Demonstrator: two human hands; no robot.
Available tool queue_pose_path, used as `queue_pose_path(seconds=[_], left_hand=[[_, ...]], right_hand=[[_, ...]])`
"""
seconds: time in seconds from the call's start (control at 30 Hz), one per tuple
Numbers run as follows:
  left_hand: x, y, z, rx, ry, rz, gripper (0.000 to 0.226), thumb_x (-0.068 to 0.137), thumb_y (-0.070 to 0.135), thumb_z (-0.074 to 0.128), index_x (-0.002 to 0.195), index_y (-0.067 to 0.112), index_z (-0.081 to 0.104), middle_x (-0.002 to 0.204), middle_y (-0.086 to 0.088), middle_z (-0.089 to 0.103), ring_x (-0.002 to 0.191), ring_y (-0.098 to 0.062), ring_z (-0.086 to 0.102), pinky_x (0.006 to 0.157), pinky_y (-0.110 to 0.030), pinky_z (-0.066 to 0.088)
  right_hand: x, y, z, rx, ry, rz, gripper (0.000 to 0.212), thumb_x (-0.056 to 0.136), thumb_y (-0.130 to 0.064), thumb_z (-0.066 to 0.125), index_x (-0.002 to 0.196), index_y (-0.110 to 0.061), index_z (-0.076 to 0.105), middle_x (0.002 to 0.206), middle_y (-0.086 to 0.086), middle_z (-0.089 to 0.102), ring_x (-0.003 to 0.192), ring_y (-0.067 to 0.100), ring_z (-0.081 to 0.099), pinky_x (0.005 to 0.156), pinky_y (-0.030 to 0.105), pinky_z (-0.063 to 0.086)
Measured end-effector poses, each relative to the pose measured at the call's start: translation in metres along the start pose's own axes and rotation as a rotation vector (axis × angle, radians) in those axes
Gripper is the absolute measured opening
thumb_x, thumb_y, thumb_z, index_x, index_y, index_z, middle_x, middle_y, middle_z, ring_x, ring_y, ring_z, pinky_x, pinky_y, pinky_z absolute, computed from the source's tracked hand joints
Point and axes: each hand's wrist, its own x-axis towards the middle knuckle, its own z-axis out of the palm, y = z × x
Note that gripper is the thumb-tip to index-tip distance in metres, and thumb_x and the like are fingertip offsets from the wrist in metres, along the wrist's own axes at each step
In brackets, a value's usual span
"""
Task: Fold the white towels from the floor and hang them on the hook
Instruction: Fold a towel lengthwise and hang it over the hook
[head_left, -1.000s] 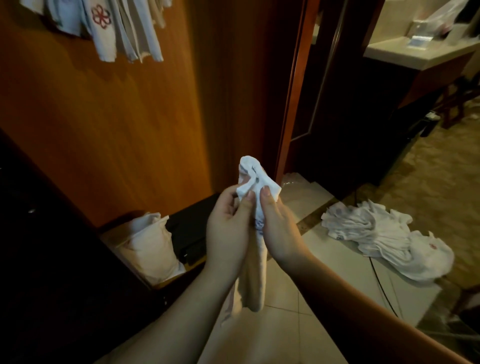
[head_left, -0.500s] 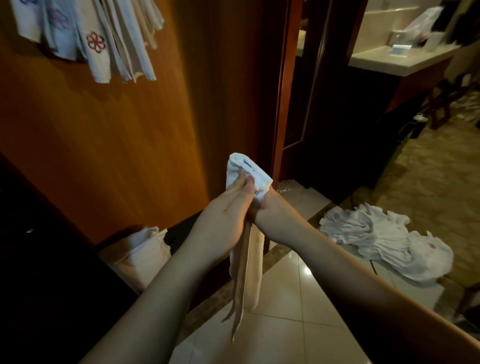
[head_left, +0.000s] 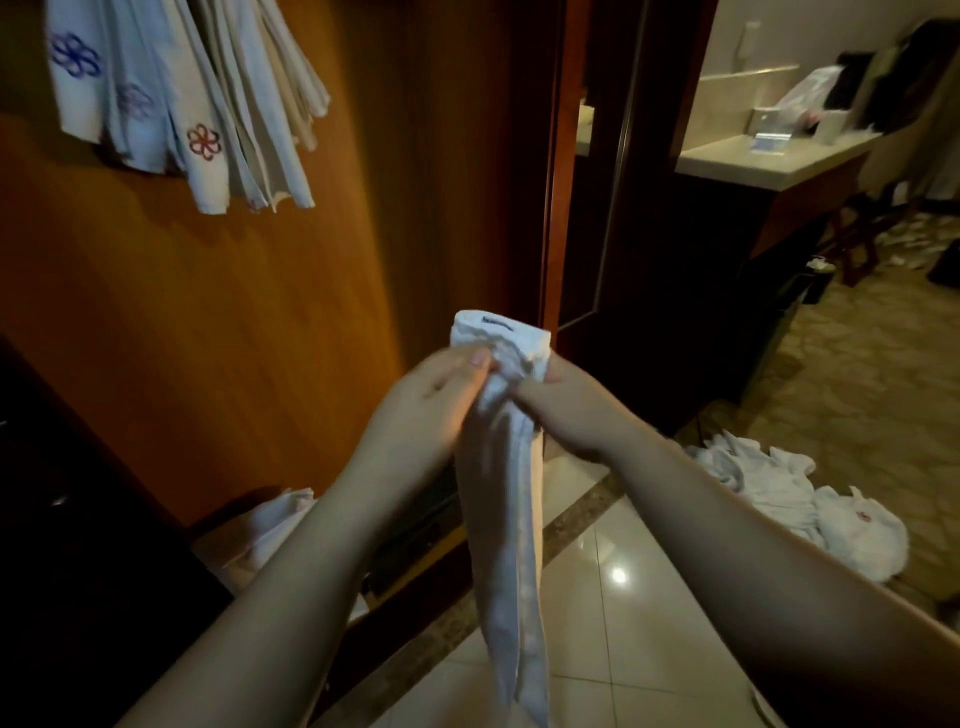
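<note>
We face a warm orange-brown wooden wall (head_left: 218, 312) with a dark doorway (head_left: 649, 234) to its right. Glossy pale floor tiles (head_left: 623, 597) with a dark border reflect a lamp, and a pale counter (head_left: 769, 161) stands further right above patterned carpet (head_left: 857, 374).

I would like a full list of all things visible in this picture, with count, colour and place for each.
held towel: one, white, folded into a long strip, hanging down in the centre
hanging towels: a bunch, count unclear, white with flower marks, on the wooden wall at upper left; hook not visible
floor towels: a heap, count unclear, white, on the floor at right
wooden wall: one, orange-brown, left half
bag: one, pale, low by the wall, behind the left forearm
counter: one, pale top, upper right, small items on it
tiled floor: pale, glossy, bottom
left hand: grips the held towel near its top
right hand: grips the same towel from the other side
</note>
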Motion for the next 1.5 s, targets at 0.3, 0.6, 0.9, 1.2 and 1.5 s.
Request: queue_pose_path(seconds=[0.3, 0.6, 0.9, 1.2, 1.5], left_hand=[[0.048, -0.009, -0.032, -0.527, -0.228, -0.101, 0.082, 0.054, 0.059, 0.089, 0.127, 0.031, 0.066, 0.134, -0.002, 0.064, 0.13, -0.03, 0.054, 0.112, -0.053, 0.036], [0.062, 0.033, -0.03, -0.56, -0.226, 0.059, 0.043, 0.079, 0.043, 0.078, 0.116, 0.021, 0.073, 0.123, -0.009, 0.071, 0.114, -0.03, 0.068, 0.097, -0.051, 0.049], [0.067, 0.053, -0.03, -0.794, -0.048, -0.08, 0.04, 0.08, 0.032, 0.071, 0.115, 0.014, 0.066, 0.103, -0.01, 0.077, 0.095, -0.029, 0.075, 0.073, -0.045, 0.062], [0.08, 0.056, -0.045, -0.77, 0.012, -0.059, 0.024, 0.088, 0.03, 0.071, 0.11, 0.02, 0.068, 0.1, -0.003, 0.078, 0.092, -0.023, 0.075, 0.075, -0.043, 0.058], [0.084, 0.066, -0.057, -0.783, 0.036, -0.024, 0.022, 0.09, 0.029, 0.07, 0.109, 0.019, 0.067, 0.098, -0.002, 0.078, 0.09, -0.021, 0.075, 0.079, -0.044, 0.057]], right_hand=[[0.023, -0.045, -0.051, 0.401, -0.275, -0.102, 0.067, 0.084, 0.004, 0.047, 0.139, -0.034, 0.049, 0.117, 0.003, 0.074, 0.108, 0.024, 0.071, 0.083, 0.034, 0.059], [0.026, -0.069, -0.071, 0.571, -0.231, -0.181, 0.028, 0.099, -0.015, 0.054, 0.123, -0.023, 0.066, 0.114, 0.002, 0.075, 0.11, 0.02, 0.071, 0.084, 0.029, 0.058], [0.027, 0.006, -0.025, 0.098, -0.096, 0.052, 0.053, 0.07, -0.05, 0.078, 0.118, -0.04, 0.059, 0.119, -0.007, 0.072, 0.112, 0.013, 0.069, 0.105, 0.049, 0.05], [0.03, -0.009, -0.008, -0.245, 0.061, -0.048, 0.01, 0.09, -0.029, 0.055, 0.087, -0.019, 0.053, 0.084, 0.008, 0.06, 0.071, 0.017, 0.054, 0.062, 0.035, 0.042], [0.032, -0.021, -0.008, -0.312, 0.149, -0.171, 0.008, 0.096, -0.02, 0.046, 0.099, -0.015, 0.052, 0.086, 0.011, 0.06, 0.071, 0.027, 0.057, 0.059, 0.04, 0.044]])
